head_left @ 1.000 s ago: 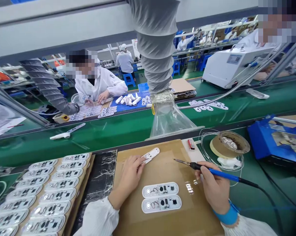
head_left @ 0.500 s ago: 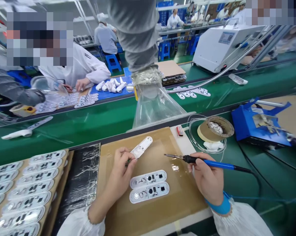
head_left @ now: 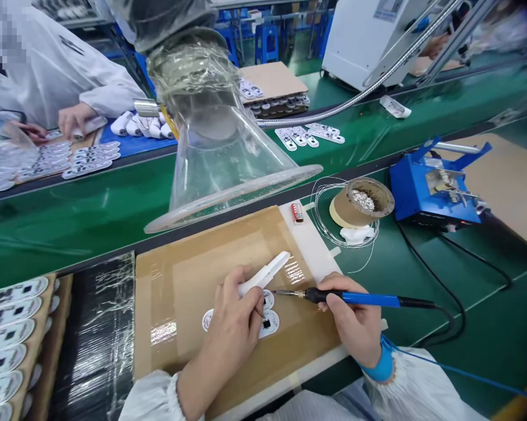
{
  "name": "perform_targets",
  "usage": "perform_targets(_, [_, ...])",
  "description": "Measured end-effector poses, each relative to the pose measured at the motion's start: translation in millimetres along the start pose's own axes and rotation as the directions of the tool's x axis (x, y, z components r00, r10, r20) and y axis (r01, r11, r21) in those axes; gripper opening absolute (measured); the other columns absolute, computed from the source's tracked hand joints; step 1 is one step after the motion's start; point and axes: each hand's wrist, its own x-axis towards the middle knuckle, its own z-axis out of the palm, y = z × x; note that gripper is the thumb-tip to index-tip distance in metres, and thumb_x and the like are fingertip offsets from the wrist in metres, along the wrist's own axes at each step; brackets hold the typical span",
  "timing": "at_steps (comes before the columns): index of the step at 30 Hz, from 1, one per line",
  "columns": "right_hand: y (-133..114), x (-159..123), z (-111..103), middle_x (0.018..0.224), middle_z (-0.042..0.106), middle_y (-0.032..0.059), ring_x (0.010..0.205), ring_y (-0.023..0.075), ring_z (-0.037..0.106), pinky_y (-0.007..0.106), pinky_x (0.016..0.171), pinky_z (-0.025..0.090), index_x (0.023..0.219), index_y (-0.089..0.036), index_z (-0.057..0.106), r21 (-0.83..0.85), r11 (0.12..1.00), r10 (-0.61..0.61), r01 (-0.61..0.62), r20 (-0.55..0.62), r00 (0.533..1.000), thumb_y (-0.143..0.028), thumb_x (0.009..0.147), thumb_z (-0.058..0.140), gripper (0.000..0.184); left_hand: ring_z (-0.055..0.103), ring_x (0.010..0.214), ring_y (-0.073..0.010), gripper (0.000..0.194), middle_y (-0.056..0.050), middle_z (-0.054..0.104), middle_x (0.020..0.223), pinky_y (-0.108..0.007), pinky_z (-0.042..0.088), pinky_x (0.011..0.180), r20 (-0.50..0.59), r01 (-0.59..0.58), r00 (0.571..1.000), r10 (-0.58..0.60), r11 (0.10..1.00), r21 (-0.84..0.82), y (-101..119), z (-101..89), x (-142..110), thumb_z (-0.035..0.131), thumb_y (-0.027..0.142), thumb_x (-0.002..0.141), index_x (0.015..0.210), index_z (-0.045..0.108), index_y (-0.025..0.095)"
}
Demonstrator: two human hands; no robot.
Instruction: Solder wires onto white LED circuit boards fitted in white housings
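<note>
Left hand: the left hand [head_left: 235, 321] is curling closed around a white plastic casing [head_left: 266, 272], holding it tilted above the cardboard work mat [head_left: 189, 275], its far end pointing up and away.
Right hand: the right hand [head_left: 353, 321] is gripping the blue handle of a soldering iron [head_left: 355, 299] like a pen, a blue wrist strap [head_left: 380, 365] showing at the cuff.
Iron tip: the metal tip is pointing left, ending just beside the left hand's fingers and right above the boards.
Circuit boards: two white oval circuit boards [head_left: 269, 318] are lying side by side on the mat, mostly hidden under the left hand.
Mat: the mat is lying on the green tabletop [head_left: 421, 263], in front of the person.
Overhead: a clear fume extraction funnel [head_left: 219, 146] is hanging above the mat's far edge.
To the right: a spool of solder wire [head_left: 360, 204] and a blue soldering iron stand [head_left: 430, 184] are sitting well apart from the hands.
To the left: a tray of white circuit boards [head_left: 9, 339] is resting at the near edge.
Across the belt: another person's hand [head_left: 73, 120] is working among white parts.
</note>
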Motion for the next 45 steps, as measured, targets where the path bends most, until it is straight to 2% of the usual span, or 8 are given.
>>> perform_targets(8, [1.5,-1.1,-1.4,0.087,0.065,0.0023,0.071,0.0168,0.061,0.028,0.061,0.051,0.104,-0.027,0.077,-0.039,0.999,0.003,-0.001,0.047,0.999,-0.021,0.102,0.067,0.012,0.055,0.123,-0.0342,0.019,-0.017,0.047,0.144,-0.049,0.057,0.092,-0.025,-0.053,0.998,0.054,0.997,0.053,-0.9,2.4,-0.9,0.053,0.005,0.100,0.096,0.065,0.020])
perform_targets(18, [-2.9,2.1,2.3,0.085,0.068,0.0036,0.070,0.0183,0.063,0.028,0.059,0.051,0.101,-0.025,0.078,-0.095,0.995,-0.026,0.032,0.063,0.998,-0.020,0.100,0.067,0.012,0.057,0.119,-0.0317,0.019,-0.016,0.049,0.145,-0.046,0.057,0.091,-0.009,-0.030,0.999,0.030,0.998,0.046,1.2,0.9,0.6,0.053,0.006,0.100,0.096,0.065,0.021])
perform_targets(33, [-4.9,5.1,3.5,0.085,0.069,0.0037,0.071,0.0190,0.065,0.030,0.062,0.054,0.102,-0.024,0.078,-0.087,0.994,-0.054,0.059,0.062,0.997,-0.019,0.100,0.067,0.013,0.056,0.121,-0.0314,0.020,-0.016,0.050,0.146,-0.045,0.054,0.090,0.000,-0.039,0.999,0.039,0.997,0.062,1.1,1.5,-0.5,0.051,0.005,0.100,0.093,0.062,0.021])
perform_targets(42, [-6.8,5.8,4.7,0.085,0.070,0.0044,0.072,0.0203,0.065,0.031,0.062,0.054,0.102,-0.025,0.079,-0.082,0.995,-0.057,0.063,0.074,0.996,-0.020,0.099,0.067,0.013,0.059,0.114,-0.0304,0.019,-0.017,0.054,0.144,-0.044,0.051,0.087,-0.007,-0.052,0.999,0.054,0.989,0.141,2.6,2.6,1.0,0.050,0.009,0.101,0.091,0.060,0.021])
perform_targets(45, [-6.0,6.0,4.2,0.085,0.070,0.0036,0.072,0.0199,0.066,0.031,0.063,0.054,0.102,-0.025,0.079,-0.078,0.995,-0.060,0.065,0.066,0.996,-0.019,0.099,0.067,0.014,0.059,0.118,-0.0315,0.019,-0.018,0.055,0.144,-0.044,0.051,0.088,-0.002,-0.049,0.999,0.050,0.986,0.157,3.2,3.4,0.5,0.050,0.009,0.102,0.090,0.060,0.021])
